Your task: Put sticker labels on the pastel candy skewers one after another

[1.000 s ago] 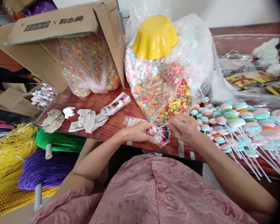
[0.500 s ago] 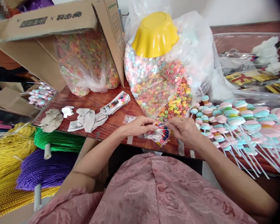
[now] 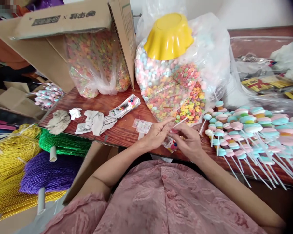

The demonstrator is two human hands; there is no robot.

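hands (image 3: 189,140) drawn closer, stick (image 3: 181,122) seemingly between them

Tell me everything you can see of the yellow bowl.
The bowl is plain yellow and glossy, probably plastic, with fluted walls flaring to a wavy rim. It sits upside down, base up, hiding its inside. Under it is pink, white and blue candy; whether plastic film lies between is unclear. The left hand and right hand are apart from it.

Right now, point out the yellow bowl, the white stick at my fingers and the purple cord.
Yellow bowl (image 3: 169,38): head view, middle of its outer surface.
White stick (image 3: 180,122): head view, middle of its visible length.
Purple cord (image 3: 50,172): head view, middle of the bundled strands.
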